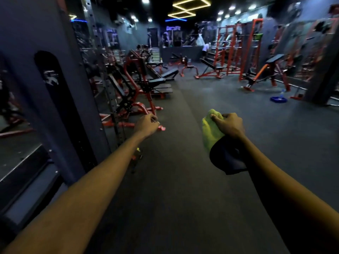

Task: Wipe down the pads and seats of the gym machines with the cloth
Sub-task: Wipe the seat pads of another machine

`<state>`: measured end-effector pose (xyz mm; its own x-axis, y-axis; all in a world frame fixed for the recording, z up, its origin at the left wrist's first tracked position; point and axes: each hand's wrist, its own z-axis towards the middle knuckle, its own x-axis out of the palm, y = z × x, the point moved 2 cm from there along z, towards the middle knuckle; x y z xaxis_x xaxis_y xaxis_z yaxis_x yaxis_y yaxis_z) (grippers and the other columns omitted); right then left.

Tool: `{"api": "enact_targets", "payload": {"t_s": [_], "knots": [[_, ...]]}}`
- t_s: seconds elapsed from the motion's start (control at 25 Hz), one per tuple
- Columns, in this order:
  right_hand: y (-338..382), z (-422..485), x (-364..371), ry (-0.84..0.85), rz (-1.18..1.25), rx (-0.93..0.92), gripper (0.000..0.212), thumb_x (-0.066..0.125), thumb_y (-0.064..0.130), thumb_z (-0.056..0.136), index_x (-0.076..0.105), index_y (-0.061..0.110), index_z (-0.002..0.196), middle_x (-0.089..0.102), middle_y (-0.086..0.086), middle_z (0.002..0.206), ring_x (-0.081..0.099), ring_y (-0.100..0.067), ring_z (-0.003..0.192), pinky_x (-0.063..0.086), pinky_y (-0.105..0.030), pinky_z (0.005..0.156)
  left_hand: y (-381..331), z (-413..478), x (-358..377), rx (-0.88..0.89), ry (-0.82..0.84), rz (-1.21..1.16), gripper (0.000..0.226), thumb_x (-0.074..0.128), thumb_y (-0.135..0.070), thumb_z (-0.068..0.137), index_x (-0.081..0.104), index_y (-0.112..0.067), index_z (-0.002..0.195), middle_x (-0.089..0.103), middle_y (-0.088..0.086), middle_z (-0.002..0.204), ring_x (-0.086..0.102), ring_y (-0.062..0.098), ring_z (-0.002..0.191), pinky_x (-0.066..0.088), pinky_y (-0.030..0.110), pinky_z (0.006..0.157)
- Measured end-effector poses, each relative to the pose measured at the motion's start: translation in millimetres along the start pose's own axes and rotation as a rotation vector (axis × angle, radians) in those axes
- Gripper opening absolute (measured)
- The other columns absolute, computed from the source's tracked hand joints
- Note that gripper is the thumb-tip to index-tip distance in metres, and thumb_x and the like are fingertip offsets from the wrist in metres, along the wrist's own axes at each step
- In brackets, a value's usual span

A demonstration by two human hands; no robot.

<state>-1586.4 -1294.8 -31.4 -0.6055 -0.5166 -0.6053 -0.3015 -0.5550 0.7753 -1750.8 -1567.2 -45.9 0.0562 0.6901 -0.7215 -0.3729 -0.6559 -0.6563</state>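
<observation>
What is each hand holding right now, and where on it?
The right hand grips the yellow-green cloth by its bunched top end; the rest hangs below. The left hand looks empty.

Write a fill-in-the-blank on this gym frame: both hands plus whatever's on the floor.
1. The right hand grips a yellow-green ____.
2. The left hand, fingers loosely curled, holds ____.
3. The blue tub at the right sits on the ____.
Missing words: cloth; nothing; floor.
</observation>
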Motion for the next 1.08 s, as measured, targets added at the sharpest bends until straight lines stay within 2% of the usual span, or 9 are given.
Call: {"api": "enact_targets", "payload": {"t_s": [0.08, 0.16, 0.28, 0.44, 0.52, 0.64, 0.8, 1.08], "knots": [[0, 48, 18, 0.020, 0.042, -0.021, 0.057, 0.064, 0.063, 0.089, 0.074, 0.016, 0.119, 0.071, -0.010, 0.103, 0.066, -0.029, 0.095, 0.050, -0.033, 0.077, 2, 33, 8, -0.022, -0.032, 0.016, 0.022, 0.067, -0.022, 0.091, 0.068, -0.017, 0.112, 0.067, 0.001, 0.110, 0.061, 0.019, 0.105, 0.043, 0.026, 0.081], [-2, 99, 32, 0.040, 0.065, -0.025, 0.065, 0.065, 0.068, 0.084, 0.070, 0.019, 0.127, 0.071, -0.011, 0.116, 0.067, -0.032, 0.106, 0.056, -0.038, 0.087, 2, 68, 20, -0.038, -0.062, 0.010, 0.022, 0.067, -0.022, 0.091, 0.068, -0.017, 0.113, 0.068, 0.003, 0.112, 0.062, 0.021, 0.105, 0.046, 0.029, 0.084], [-2, 181, 48, 0.099, 0.070, -0.034, 0.070, 0.064, 0.070, 0.082, 0.066, 0.021, 0.133, 0.068, -0.012, 0.125, 0.065, -0.034, 0.113, 0.055, -0.041, 0.094, 3, 128, 43, -0.087, -0.077, 0.050, 0.024, 0.069, -0.024, 0.090, 0.068, -0.018, 0.113, 0.068, 0.003, 0.114, 0.063, 0.022, 0.107, 0.051, 0.035, 0.092], [1, 279, 70, 0.137, 0.041, -0.080, 0.059, 0.064, 0.062, 0.089, 0.069, 0.019, 0.129, 0.069, -0.015, 0.122, 0.064, -0.036, 0.113, 0.051, -0.038, 0.089, 9, 207, 62, -0.115, -0.088, 0.077, 0.024, 0.071, -0.028, 0.089, 0.068, -0.020, 0.111, 0.069, 0.001, 0.115, 0.063, 0.022, 0.108, 0.051, 0.042, 0.097], [0, 328, 90, 0.156, 0.022, -0.090, 0.058, 0.063, 0.062, 0.090, 0.069, 0.018, 0.127, 0.069, -0.015, 0.121, 0.065, -0.036, 0.112, 0.052, -0.039, 0.089, 10, 254, 71, -0.113, -0.102, 0.092, 0.028, 0.071, -0.028, 0.089, 0.067, -0.018, 0.116, 0.068, 0.002, 0.118, 0.063, 0.022, 0.110, 0.050, 0.039, 0.097], [4, 410, 125, 0.167, 0.035, -0.084, 0.059, 0.063, 0.062, 0.090, 0.069, 0.016, 0.127, 0.069, -0.014, 0.120, 0.066, -0.033, 0.108, 0.053, -0.038, 0.085, 15, 338, 85, -0.097, -0.099, 0.102, 0.033, 0.069, -0.028, 0.091, 0.066, -0.016, 0.122, 0.067, 0.004, 0.122, 0.062, 0.023, 0.109, 0.047, 0.031, 0.087], [18, 523, 170, 0.127, 0.037, -0.085, 0.061, 0.062, 0.063, 0.090, 0.069, 0.014, 0.126, 0.068, -0.015, 0.119, 0.065, -0.035, 0.106, 0.053, -0.039, 0.086, 24, 456, 105, -0.040, -0.122, 0.077, 0.033, 0.068, -0.028, 0.092, 0.065, -0.016, 0.122, 0.067, 0.005, 0.121, 0.062, 0.023, 0.109, 0.045, 0.029, 0.084], [55, 722, 245, 0.115, 0.015, -0.125, 0.056, 0.062, 0.061, 0.092, 0.072, 0.013, 0.119, 0.070, -0.015, 0.115, 0.066, -0.035, 0.106, 0.051, -0.037, 0.082, 37, 677, 143, -0.024, -0.117, 0.047, 0.034, 0.068, -0.026, 0.092, 0.065, -0.015, 0.124, 0.067, 0.007, 0.121, 0.063, 0.023, 0.109, 0.047, 0.030, 0.091]]}}
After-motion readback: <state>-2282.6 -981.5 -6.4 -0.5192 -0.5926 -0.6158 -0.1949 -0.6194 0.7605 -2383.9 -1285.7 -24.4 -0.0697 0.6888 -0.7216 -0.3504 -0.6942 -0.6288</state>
